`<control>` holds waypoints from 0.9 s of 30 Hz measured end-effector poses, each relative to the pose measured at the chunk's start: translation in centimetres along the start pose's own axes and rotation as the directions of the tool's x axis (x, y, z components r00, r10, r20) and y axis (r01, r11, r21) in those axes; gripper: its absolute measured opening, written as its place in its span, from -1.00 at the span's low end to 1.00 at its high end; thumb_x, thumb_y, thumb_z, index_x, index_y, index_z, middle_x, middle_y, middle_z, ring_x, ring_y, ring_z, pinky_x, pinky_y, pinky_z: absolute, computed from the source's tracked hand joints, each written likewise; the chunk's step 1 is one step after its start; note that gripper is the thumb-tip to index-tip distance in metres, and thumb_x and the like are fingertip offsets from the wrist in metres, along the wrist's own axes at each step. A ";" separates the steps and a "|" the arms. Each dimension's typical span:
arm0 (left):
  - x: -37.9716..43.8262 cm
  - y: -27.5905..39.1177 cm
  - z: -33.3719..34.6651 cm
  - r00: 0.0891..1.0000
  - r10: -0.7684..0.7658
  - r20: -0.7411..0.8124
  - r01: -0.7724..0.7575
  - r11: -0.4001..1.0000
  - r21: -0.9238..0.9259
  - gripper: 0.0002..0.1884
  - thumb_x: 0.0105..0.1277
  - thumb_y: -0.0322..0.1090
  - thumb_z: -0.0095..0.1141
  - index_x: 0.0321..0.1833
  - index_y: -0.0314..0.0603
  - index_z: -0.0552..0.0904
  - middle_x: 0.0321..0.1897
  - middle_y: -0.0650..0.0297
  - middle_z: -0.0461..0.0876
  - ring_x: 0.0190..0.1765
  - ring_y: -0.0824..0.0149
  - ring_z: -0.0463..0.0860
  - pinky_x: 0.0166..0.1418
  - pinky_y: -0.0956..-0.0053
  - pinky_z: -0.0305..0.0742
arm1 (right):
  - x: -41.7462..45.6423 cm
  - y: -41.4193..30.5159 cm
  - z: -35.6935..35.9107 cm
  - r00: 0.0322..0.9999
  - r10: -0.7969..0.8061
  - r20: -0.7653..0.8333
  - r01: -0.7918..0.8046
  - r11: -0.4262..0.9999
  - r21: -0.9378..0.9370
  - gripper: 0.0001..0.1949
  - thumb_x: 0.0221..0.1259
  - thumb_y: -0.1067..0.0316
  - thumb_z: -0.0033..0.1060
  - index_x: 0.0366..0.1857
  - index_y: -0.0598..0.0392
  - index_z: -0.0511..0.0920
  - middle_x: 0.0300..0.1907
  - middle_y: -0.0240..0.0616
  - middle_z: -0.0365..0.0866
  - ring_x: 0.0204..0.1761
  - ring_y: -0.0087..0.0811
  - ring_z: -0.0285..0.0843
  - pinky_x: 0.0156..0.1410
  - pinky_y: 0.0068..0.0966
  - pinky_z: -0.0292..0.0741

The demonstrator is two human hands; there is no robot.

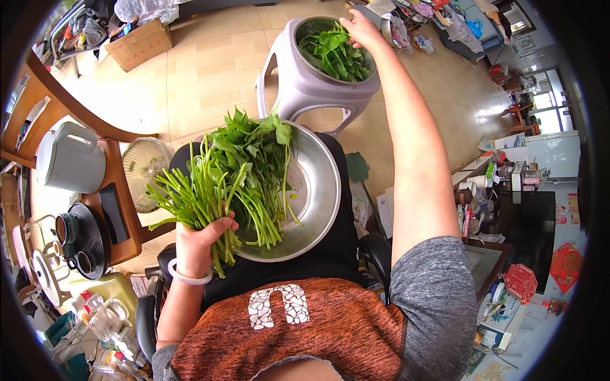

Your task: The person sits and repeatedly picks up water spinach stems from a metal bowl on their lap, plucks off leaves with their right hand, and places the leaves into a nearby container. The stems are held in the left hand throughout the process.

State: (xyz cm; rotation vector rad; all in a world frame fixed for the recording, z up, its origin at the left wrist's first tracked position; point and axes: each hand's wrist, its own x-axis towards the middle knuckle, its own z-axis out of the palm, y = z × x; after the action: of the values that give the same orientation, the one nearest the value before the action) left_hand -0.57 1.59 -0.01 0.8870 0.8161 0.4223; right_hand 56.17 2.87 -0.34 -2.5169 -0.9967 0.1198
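My left hand [208, 240] is closed around a bunch of green leaf-vegetable stems [190, 200], held over the left side of a stainless steel basin [319, 209] on my lap. More leafy greens [259, 166] lie in the basin, their leaves towards the far rim and cut stems towards me. My right hand [362, 31] reaches out over the right rim of a metal colander [329, 81], fingers spread beside the picked green leaves [333, 52] inside it. No held thing shows in that hand. The colander stands on a pale lilac plastic stool [310, 93].
At my left, a wooden chair [126, 209] bears a grey lidded pitcher [71, 157], a dark phone [113, 213] and a black tray [100, 247] with cups. A plastic basket [143, 147] sits beyond the chair. An open cardboard box [140, 45] rests on the tiled floor [214, 62].
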 end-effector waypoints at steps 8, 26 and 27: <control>1.1 -0.2 0.0 0.999 -0.018 0.027 0.019 0.999 -0.026 -0.59 0.09 -0.48 0.42 -0.01 -0.37 0.56 -0.31 0.11 0.68 -0.34 0.25 0.68 -0.18 0.40 0.60 | -3.1 -0.6 5.4 0.996 -0.030 0.081 0.050 0.964 -0.262 -0.29 0.36 -0.12 0.17 0.47 0.07 0.27 0.41 0.03 0.39 0.42 0.03 0.36 0.48 -0.10 0.35; 1.6 -0.3 0.3 0.986 0.029 0.167 0.001 0.985 -0.172 -0.58 0.12 -0.45 0.43 0.03 -0.29 0.56 -0.24 0.20 0.65 -0.23 0.26 0.68 -0.09 0.37 0.60 | -5.0 -1.9 -1.0 0.954 -0.301 0.000 0.301 0.954 -0.008 -0.55 0.45 0.18 0.08 0.38 -0.07 0.40 0.09 -0.16 0.71 -0.07 -0.28 0.76 0.11 -0.37 0.61; 1.5 -0.3 0.4 0.985 0.030 0.172 -0.001 0.985 -0.170 -0.58 0.13 -0.45 0.43 0.03 -0.29 0.56 -0.24 0.20 0.65 -0.23 0.26 0.68 -0.09 0.37 0.60 | -5.1 -1.7 -1.1 0.961 -0.277 -0.006 0.277 0.961 0.014 -0.55 0.43 0.24 0.08 0.38 -0.06 0.41 0.06 -0.17 0.73 -0.15 -0.30 0.76 0.05 -0.38 0.62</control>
State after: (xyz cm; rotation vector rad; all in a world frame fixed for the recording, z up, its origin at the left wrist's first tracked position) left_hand 0.71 2.18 -0.75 0.7602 0.6039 0.4156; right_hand 51.60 0.20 1.04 -2.3346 -1.3284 0.0383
